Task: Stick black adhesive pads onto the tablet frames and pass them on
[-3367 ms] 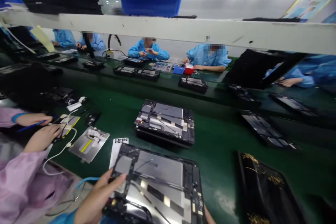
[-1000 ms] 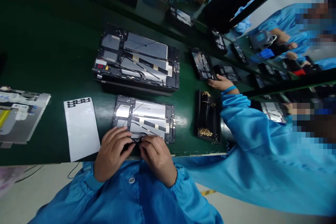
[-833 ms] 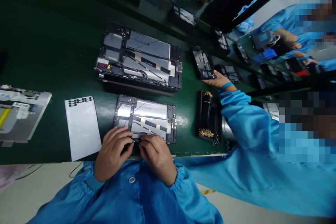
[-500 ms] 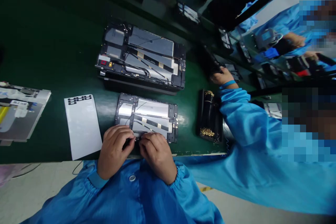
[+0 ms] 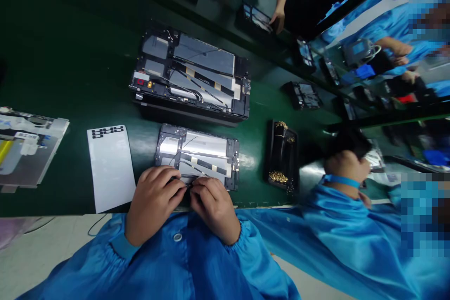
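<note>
An opened tablet with silver battery cells and taped black flex cables lies on the green bench right in front of me. My left hand rests over its near left part, fingers pinched together at the near edge. Beside it my right hand is also closed in a pinch, at the middle of the same edge. The two sets of fingertips almost meet over a small dark part there, too covered to name. Behind this tablet stands a stack of similar opened tablets.
Left lies a white sheet of black stickers, then a stack of silver panels. On the right sits a black tray of gold-ended cables. A co-worker's hand is beyond it. More devices lie along the line.
My left hand has shifted slightly right along the tablet's near edge, closer to my right. The co-worker's arm has drawn back right with a dark device; another hand reaches down at the far side.
</note>
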`<state>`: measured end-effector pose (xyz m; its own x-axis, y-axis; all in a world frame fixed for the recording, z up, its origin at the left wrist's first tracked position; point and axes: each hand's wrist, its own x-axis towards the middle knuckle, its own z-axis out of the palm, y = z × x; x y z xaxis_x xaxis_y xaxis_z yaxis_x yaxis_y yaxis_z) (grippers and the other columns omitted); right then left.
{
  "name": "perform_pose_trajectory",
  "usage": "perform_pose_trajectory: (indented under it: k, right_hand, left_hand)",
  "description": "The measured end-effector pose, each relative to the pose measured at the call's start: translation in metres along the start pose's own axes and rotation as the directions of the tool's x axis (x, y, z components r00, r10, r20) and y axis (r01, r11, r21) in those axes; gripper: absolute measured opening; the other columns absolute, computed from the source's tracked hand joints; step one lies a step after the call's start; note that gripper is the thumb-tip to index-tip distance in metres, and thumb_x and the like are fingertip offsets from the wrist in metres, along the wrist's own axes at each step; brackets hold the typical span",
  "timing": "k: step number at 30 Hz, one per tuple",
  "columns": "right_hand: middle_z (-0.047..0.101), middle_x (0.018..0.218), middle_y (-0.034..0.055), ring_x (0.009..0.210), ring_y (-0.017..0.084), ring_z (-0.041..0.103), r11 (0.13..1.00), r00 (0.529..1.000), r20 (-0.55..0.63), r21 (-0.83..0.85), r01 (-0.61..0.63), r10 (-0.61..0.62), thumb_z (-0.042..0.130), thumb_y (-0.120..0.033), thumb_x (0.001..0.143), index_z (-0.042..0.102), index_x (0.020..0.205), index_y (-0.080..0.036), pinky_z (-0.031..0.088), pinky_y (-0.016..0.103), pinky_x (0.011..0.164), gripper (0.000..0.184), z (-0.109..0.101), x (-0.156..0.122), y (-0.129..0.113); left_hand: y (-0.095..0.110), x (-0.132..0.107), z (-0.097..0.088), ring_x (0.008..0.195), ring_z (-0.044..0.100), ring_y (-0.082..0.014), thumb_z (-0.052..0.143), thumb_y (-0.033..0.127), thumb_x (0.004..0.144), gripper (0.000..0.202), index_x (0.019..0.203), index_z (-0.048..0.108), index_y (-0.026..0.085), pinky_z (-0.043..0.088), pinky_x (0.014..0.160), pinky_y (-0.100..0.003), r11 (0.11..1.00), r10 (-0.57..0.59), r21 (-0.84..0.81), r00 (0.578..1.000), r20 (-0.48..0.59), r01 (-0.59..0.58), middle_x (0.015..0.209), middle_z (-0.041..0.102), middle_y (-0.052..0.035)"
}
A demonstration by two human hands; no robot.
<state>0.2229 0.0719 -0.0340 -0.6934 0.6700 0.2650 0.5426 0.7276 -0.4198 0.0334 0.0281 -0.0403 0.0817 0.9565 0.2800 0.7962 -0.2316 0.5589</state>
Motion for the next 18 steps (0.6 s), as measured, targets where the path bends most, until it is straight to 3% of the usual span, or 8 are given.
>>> perform_pose_trajectory:
  k: [4, 11, 18]
  right_hand:
    - [0.069, 0.099, 0.0084, 0.091, 0.021, 0.062, 1.0, 1.0, -0.002, 0.009, 0.002, -0.002, 0.057, -0.013, 0.097, 0.061, 0.098, -0.019, 0.052, 0.037, 0.08, 0.007, 0.001, 0.0, 0.001]
    - [0.069, 0.098, 0.0088, 0.09, 0.021, 0.063, 1.0, 0.999, -0.031, 0.005, 0.022, -0.022, 0.058, -0.014, 0.097, 0.063, 0.097, -0.018, 0.052, 0.036, 0.079, 0.006, 0.001, 0.002, 0.001]
    - [0.07, 0.1, 0.009, 0.088, 0.021, 0.06, 0.997, 0.998, 0.01, -0.046, 0.056, -0.056, 0.057, -0.015, 0.098, 0.064, 0.1, -0.017, 0.05, 0.036, 0.078, 0.008, 0.0, 0.004, 0.001]
  left_hand:
    - [0.0, 0.012, -0.01, 0.102, 0.06, -0.0228, 0.054, 0.018, 0.096, 0.016, 0.087, 0.067, 0.02, 0.048, 0.083, -0.04, 0.995, 0.071, 0.057, 0.99, 0.119, -0.078, 0.099, 0.067, -0.0031]
    - [0.004, 0.019, -0.016, 0.102, 0.061, -0.0252, 0.057, 0.013, 0.094, 0.012, 0.088, 0.067, 0.018, 0.053, 0.081, -0.041, 0.983, 0.097, 0.131, 0.964, 0.247, -0.132, 0.097, 0.066, -0.0054]
    - [-0.006, 0.01, -0.012, 0.107, 0.062, -0.0239, 0.054, 0.015, 0.097, 0.014, 0.096, 0.067, 0.016, 0.057, 0.088, -0.041, 0.976, 0.181, 0.085, 0.966, 0.185, -0.199, 0.102, 0.068, -0.0057]
